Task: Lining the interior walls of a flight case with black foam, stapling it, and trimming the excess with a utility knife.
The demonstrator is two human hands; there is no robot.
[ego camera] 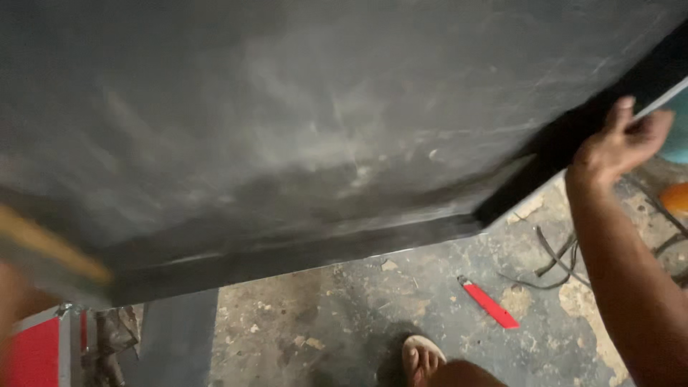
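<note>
Panel (301, 122), big, dark grey, flat, fills most of view, tilted over concrete floor (401, 301). Looks like stiff sheet with black folded rim; likely heavy and awkward for 1 person, edges maybe sharp, dusty face probably slippery. Best hold: rim, 2 hands well apart. Right hand (620, 143) closed on right rim, thumb up over edge. Left hand (14, 301) at lower left edge, blurred, beside yellowish strip (50, 251); grip cannot be told. Red flat tool (489, 303) on floor near sandalled foot (423, 358). Red box (32, 351) bottom left. No labels or signs seen.
</note>
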